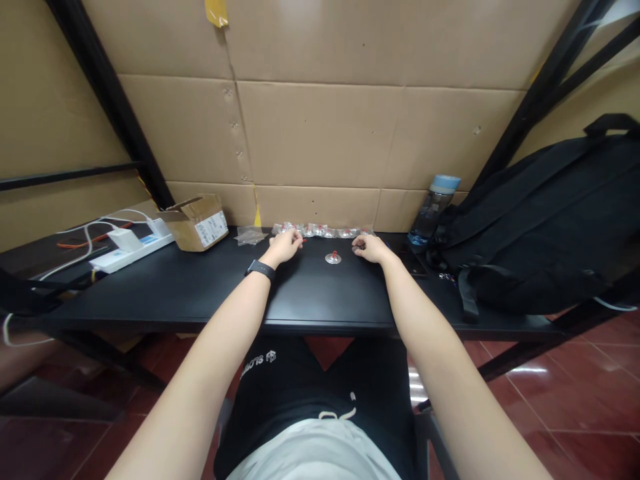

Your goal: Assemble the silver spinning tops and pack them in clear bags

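On the black tabletop [320, 293] lies a clear disc with a small red part on top [333, 258], between my two hands and touching neither. My left hand [286, 245], with a dark band on its wrist, is to the left of it, fingers pinched around a small red piece. To the right, my right hand [369, 248] has its fingers curled round something small and dark that I cannot make out. Behind both hands, several small clear packets [320, 231] with red bits are lined up along the cardboard wall.
An open cardboard box [197, 225] and a white power strip [133, 250] with cables are at the left. Flat clear bags [250, 235] lie beside the box. A blue-capped bottle [434, 210] and a black backpack [545, 227] stand at the right.
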Tool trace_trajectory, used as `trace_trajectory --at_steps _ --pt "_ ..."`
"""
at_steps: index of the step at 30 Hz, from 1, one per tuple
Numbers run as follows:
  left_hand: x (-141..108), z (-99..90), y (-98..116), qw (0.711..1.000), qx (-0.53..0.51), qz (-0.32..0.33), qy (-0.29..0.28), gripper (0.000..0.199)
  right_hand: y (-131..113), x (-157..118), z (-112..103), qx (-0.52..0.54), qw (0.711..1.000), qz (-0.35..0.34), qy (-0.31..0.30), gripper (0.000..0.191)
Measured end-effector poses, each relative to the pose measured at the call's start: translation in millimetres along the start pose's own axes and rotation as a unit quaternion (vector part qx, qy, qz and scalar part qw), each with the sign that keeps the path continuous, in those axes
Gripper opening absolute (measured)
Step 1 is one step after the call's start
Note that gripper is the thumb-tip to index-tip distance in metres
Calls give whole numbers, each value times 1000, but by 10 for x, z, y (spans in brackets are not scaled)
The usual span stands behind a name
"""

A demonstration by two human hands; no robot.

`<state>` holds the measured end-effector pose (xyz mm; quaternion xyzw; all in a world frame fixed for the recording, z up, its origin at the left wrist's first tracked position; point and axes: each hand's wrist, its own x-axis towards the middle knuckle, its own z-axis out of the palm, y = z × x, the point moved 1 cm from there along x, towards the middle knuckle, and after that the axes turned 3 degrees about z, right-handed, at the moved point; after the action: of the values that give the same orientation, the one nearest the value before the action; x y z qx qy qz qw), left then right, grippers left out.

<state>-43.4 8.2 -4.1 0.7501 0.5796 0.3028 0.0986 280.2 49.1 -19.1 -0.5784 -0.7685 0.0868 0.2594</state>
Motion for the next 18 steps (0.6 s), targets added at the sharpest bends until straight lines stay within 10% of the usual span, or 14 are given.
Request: trace_trajectory --at_steps 11,18 --pt "-54 36 157 997 -53 51 3 6 -25 -18 -42 41 998 32 30 36" --pt "-91 -3 323 993 -67 100 18 9 -371 -80 -148 323 945 -15 43 43"
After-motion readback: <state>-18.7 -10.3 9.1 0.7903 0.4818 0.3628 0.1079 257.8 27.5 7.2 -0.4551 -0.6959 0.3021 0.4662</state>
